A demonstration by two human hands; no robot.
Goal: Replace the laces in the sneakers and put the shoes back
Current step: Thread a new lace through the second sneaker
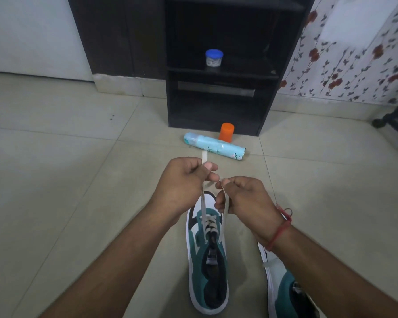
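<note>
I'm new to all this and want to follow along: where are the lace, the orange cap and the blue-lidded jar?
lace (43, 157): head view, free tip above the left hand.
orange cap (226, 131): head view, its side.
blue-lidded jar (214, 53): head view, its lid.

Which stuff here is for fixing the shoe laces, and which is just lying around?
For the job: lace, sneaker being laced, second sneaker, left hand, right hand.

Just lying about: blue spray can, orange cap, blue-lidded jar on the dark shelf.

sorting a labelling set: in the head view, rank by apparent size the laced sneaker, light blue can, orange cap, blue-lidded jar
1. laced sneaker, though nearness inflates it
2. light blue can
3. orange cap and blue-lidded jar: look alike, unranked
</note>
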